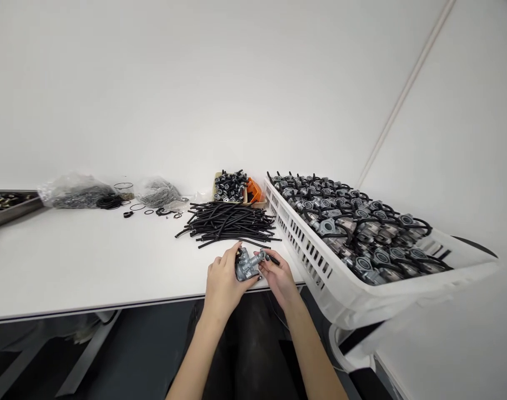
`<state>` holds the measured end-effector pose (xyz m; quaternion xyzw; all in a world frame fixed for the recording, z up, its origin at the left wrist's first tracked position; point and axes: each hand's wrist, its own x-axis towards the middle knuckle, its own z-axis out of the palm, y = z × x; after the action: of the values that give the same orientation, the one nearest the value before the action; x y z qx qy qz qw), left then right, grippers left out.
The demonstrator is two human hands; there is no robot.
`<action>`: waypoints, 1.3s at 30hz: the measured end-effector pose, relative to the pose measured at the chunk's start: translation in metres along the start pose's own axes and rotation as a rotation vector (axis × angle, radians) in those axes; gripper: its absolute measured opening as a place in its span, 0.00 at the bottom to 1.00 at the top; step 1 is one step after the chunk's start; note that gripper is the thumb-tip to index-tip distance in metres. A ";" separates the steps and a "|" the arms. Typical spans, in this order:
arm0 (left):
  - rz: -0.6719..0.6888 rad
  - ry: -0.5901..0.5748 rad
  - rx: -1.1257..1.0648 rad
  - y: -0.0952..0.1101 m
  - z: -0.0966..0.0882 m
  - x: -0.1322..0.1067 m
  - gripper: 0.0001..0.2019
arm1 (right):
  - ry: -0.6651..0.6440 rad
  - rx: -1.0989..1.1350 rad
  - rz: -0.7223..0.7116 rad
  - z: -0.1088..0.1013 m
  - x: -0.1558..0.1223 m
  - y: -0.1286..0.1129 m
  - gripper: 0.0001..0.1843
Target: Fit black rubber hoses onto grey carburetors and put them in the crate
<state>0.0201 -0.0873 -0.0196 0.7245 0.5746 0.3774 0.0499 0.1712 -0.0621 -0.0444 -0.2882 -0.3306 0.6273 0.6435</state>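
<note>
A grey metal carburetor is held near the table's front edge. My left hand is closed around its left side, with the thumb along the bottom. At the end of the carburetor's round tube, my right hand pinches a small black cap-like part. That part looks to be against the tube end, but the fingers partly cover it and I cannot tell how it is seated. Just beyond both hands lies a pile of short black rubber hoses.
To the right stands a white slotted crate filled with carburetors with black hoses. A box of black caps and orange pieces sits behind the hoses. Bags of small parts, loose rings and a metal tray are leftward.
</note>
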 end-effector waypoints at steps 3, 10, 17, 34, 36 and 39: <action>-0.007 0.005 0.028 0.003 0.000 -0.001 0.36 | -0.013 -0.017 0.003 -0.001 -0.001 -0.002 0.16; -0.014 -0.024 0.056 0.008 -0.003 -0.002 0.36 | -0.033 -0.039 0.011 -0.004 0.000 0.002 0.18; -0.044 -0.026 0.135 0.016 -0.003 -0.001 0.35 | -0.049 -0.074 0.002 -0.004 -0.001 0.004 0.19; -0.070 -0.026 0.196 0.021 -0.002 -0.001 0.36 | -0.021 -0.108 0.002 -0.006 -0.001 0.006 0.18; -0.073 -0.027 0.199 0.021 -0.001 -0.001 0.36 | -0.016 -0.097 0.007 -0.006 -0.001 0.006 0.19; -0.070 -0.019 0.197 0.020 -0.001 -0.002 0.36 | -0.003 -0.077 0.015 -0.005 0.000 0.005 0.20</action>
<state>0.0356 -0.0959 -0.0091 0.7089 0.6333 0.3105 -0.0031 0.1722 -0.0618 -0.0518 -0.3141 -0.3534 0.6194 0.6268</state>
